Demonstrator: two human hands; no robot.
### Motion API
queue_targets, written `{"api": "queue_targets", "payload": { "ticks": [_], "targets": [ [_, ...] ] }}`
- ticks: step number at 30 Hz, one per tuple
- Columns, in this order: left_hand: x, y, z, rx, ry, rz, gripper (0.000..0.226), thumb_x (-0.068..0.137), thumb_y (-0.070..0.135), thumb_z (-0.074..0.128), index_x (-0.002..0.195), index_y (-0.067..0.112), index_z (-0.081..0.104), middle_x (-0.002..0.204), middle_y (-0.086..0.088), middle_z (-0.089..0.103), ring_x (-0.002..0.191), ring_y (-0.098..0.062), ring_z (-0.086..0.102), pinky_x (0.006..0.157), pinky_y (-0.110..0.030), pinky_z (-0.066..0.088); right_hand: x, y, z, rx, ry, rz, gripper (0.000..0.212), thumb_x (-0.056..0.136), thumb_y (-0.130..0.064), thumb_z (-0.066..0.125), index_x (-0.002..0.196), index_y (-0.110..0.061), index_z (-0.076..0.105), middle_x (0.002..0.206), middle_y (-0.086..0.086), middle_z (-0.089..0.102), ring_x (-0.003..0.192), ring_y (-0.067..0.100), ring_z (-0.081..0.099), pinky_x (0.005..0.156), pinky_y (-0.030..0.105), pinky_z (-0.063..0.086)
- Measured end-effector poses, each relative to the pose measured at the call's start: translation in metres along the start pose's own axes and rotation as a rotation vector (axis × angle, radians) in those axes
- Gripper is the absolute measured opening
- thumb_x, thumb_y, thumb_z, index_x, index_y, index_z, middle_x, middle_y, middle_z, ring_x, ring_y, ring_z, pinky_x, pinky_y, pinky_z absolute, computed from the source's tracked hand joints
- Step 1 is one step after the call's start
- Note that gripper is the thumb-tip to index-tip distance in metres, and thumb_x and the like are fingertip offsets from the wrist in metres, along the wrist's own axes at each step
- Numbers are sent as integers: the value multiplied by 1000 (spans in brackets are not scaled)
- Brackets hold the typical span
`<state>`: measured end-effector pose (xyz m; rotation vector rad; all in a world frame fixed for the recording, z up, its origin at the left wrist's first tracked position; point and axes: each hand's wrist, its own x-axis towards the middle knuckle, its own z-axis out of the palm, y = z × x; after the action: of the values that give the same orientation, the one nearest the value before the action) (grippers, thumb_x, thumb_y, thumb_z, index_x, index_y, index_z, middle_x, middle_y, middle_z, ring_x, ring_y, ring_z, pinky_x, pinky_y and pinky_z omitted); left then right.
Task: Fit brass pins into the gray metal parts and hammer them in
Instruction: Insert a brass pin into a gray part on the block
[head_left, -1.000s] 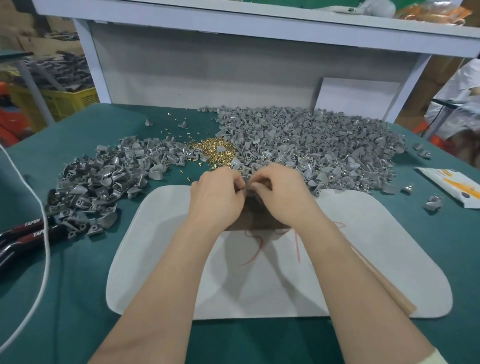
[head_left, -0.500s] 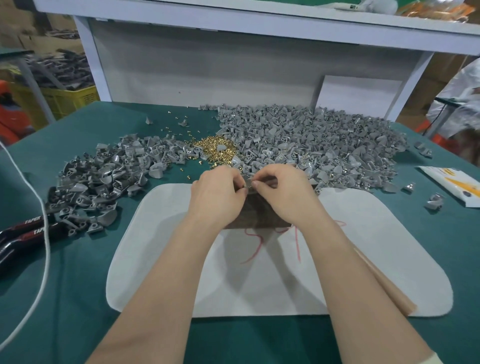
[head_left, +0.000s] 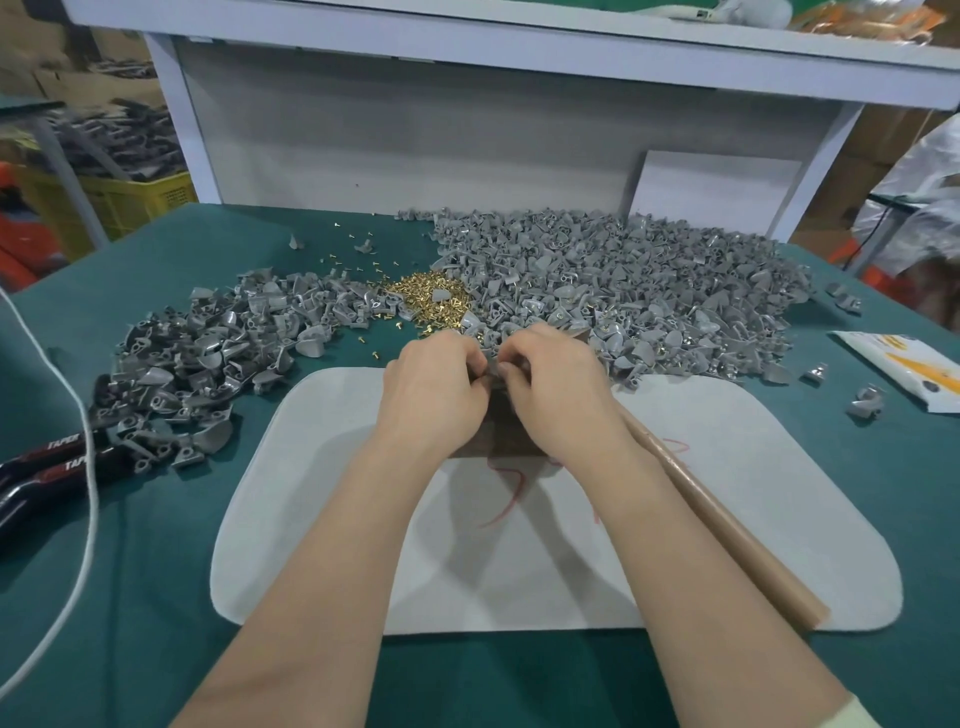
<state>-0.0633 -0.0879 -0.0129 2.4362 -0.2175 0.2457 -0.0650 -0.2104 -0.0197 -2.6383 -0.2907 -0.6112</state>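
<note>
Both forearms are bare down to the left hand and right hand. A pale cream fabric sleeve edge covers the right arm near the elbow.

The green-clothed table carries a pale felt mat, behind it a left heap of gray metal parts, a larger right heap and brass pins between them, black-handled pliers and a white cord at the left, and a white-and-yellow packet far right.

2 hands, 2 gray-part piles, 1 pin heap, prob. 1 hammer.
</note>
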Motion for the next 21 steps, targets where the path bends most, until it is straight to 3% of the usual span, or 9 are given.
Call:
{"api": "queue_targets", "payload": {
  "ticks": [11, 16, 21],
  "targets": [
    [-1, 1, 0, 13, 11, 22, 7, 85, 18, 63, 86, 14, 68, 94, -9, 66, 96, -33, 59, 85, -42, 48, -5, -9, 2, -116, 23, -1, 8, 89, -10, 51, 89, -11, 59, 95, 4, 55, 86, 29, 53, 68, 33, 26],
    [-1, 1, -1, 5, 8, 24, 7, 86, 18, 63, 86, 14, 69, 95, -9, 66, 98, -33, 58, 86, -42, 47, -2, -8, -3, -82, -8, 15, 10, 89, -10, 52, 90, -10, 62, 95, 6, 57, 87, 27, 53, 71, 35, 34],
    [-1, 2, 0, 32, 9, 31, 8, 86, 16, 62, 88, 11, 68, 99, -10, 66, 100, -33, 57, 87, -42, 47, 6, -8, -5, -145, -99, 23, 14, 90, -9, 50, 94, -14, 61, 100, 5, 55, 94, 25, 52, 68, 29, 32]
  ]
}}
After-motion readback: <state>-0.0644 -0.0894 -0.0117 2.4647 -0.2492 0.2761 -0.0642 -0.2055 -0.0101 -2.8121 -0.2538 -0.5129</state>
